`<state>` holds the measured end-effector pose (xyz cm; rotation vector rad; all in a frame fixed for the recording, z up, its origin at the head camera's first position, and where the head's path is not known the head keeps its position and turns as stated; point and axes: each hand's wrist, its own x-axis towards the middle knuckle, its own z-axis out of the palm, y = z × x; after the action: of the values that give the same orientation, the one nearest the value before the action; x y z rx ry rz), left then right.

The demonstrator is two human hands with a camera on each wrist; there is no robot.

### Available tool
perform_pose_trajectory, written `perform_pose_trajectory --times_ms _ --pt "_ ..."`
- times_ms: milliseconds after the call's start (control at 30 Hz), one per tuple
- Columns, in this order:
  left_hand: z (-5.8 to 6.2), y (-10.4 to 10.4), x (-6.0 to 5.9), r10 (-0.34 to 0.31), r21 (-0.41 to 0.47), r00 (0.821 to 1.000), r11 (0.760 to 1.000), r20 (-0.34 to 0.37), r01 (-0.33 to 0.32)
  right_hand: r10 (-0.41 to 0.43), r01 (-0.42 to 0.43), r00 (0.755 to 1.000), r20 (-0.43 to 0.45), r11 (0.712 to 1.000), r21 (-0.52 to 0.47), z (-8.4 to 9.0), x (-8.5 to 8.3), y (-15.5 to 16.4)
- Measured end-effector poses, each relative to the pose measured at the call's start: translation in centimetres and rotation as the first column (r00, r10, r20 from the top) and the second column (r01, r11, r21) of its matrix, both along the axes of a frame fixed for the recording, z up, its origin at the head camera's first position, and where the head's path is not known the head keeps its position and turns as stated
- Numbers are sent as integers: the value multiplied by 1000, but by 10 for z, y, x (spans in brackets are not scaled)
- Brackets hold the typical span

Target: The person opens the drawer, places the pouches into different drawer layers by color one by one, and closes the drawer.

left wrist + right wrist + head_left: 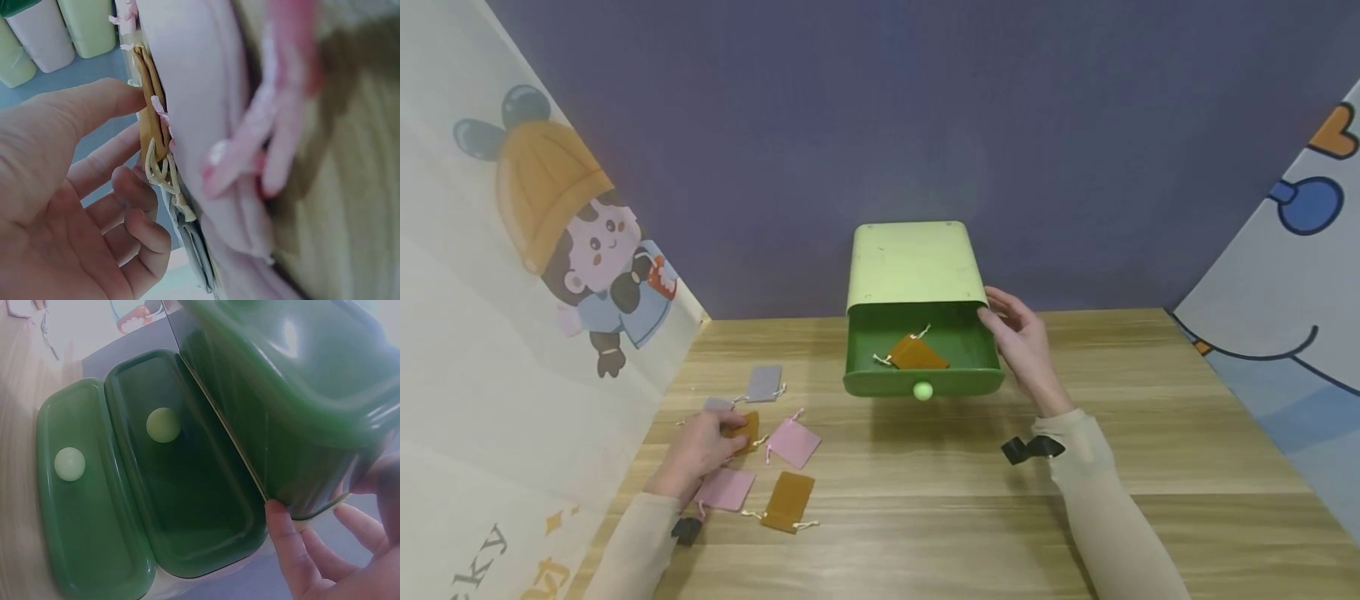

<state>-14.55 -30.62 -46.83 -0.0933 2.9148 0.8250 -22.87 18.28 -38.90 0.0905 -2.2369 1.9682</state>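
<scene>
Brown pouch pinched by left hand at lower left, green drawer at centre touched by right hand, fingers relaxed, another brown pouch lain inside.

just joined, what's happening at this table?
A person sits at a wooden table with a small green drawer box. Its top drawer is pulled open with one brown drawstring pouch inside. The right hand rests against the drawer's right side. The left hand pinches another brown pouch among loose pink, grey and brown pouches lying at the table's left.
</scene>
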Motion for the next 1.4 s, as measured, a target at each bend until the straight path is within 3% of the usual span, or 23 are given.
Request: perform_pose_trajectory --times_ms 200,367,700,900,1133,1400 --pt "0 0 0 -7 46 1000 999 -10 8 3 -3 1000 10 1000 0 0 -1 0" --pt "-2 0 2 -38 -26 998 999 -59 36 -5 5 1000 17 1000 -21 0 -1 -1" --pt "-2 1 3 -40 -45 997 998 -72 36 -23 24 1000 17 999 -38 -3 -2 -2" --pt "1 1 4 -46 -47 997 998 -69 43 -25 25 1000 15 999 -38 -5 -3 -2" --pt "7 -2 7 -31 18 999 999 -44 32 -13 13 1000 24 999 -38 -5 -2 0" --pt "19 -9 6 -83 -9 990 997 -115 83 -5 6 1000 28 999 -35 -4 -1 0"
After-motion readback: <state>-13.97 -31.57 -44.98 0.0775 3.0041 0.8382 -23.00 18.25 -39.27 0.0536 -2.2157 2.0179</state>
